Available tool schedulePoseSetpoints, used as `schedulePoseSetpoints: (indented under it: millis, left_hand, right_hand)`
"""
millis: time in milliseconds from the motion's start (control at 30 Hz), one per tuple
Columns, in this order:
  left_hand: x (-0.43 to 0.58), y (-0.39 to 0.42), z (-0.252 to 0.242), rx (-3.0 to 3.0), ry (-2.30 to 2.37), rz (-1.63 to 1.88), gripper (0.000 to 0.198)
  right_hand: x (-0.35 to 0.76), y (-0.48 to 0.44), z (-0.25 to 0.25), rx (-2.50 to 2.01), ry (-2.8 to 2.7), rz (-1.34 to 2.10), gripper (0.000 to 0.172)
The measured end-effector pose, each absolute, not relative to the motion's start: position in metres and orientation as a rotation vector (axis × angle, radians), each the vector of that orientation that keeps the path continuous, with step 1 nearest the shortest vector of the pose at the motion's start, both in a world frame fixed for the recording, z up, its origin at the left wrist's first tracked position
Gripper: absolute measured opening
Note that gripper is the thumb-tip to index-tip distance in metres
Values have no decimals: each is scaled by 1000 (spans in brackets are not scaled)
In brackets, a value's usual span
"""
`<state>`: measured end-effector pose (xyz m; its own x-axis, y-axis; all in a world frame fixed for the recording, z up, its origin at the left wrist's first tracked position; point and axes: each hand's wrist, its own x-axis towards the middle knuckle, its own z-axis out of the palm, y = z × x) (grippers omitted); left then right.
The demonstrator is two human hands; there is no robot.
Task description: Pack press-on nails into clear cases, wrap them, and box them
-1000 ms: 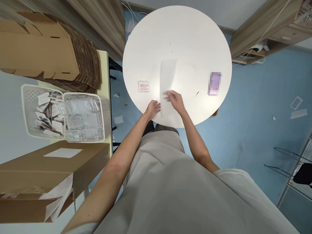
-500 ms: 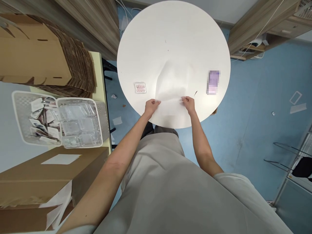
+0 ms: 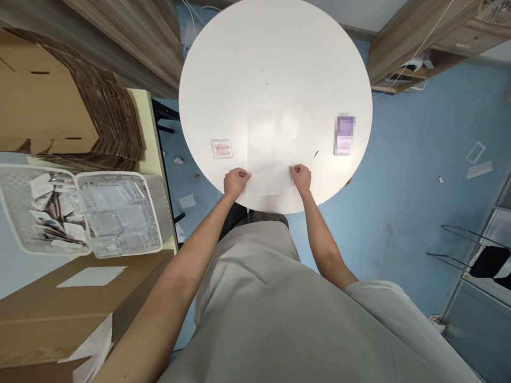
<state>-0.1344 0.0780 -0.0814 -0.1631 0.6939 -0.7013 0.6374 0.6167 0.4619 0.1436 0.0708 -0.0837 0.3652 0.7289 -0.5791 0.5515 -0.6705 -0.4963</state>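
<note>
A thin, see-through whitish sheet [image 3: 265, 151] lies nearly flat on the white round table [image 3: 279, 48], close to its near edge. My left hand [image 3: 237, 182] pinches the sheet's left side near the front, fingers closed. On the opposite side, my right hand [image 3: 301, 177] pinches its right edge between thumb and fingers. A small clear case [image 3: 222, 149] with rows of pinkish pieces sits to the left of the sheet. Toward the table's right rim lies a purple and pink item [image 3: 344, 134], blurred by pixels.
On the left, a side table bears a stack of flattened cardboard boxes [image 3: 51, 101], a white basket [image 3: 154, 213] of clear plastic cases and a second basket [image 3: 11, 213] with packets. A large carton [image 3: 80, 298] is nearer me. Paper scraps [image 3: 187, 200] litter the blue floor.
The sheet's far part was raised and curved; now it has settled flatter on the table. Both hands keep their pinch and have come slightly toward me. The view has shifted a little.
</note>
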Motion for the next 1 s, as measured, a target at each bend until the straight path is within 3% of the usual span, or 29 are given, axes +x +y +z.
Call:
schedulePoseSetpoints:
  millis: [133,333,600,1000]
  left_hand:
    - [-140,84,-77,1217,1924,84,20]
    - [-196,123,-85,1619,1854,234,72]
    - [-239,149,-96,1765,1659,26,55]
    - [-216,128,-83,1789,1742,73,80]
  right_hand:
    - [142,70,-84,-2424,-1171,1177,23]
    - [145,77,-83,-2439,-1130,1151,24]
    - [146,70,-78,-2459,-1086,1156,22]
    - [150,16,-77,-2490,-1031,1224,19]
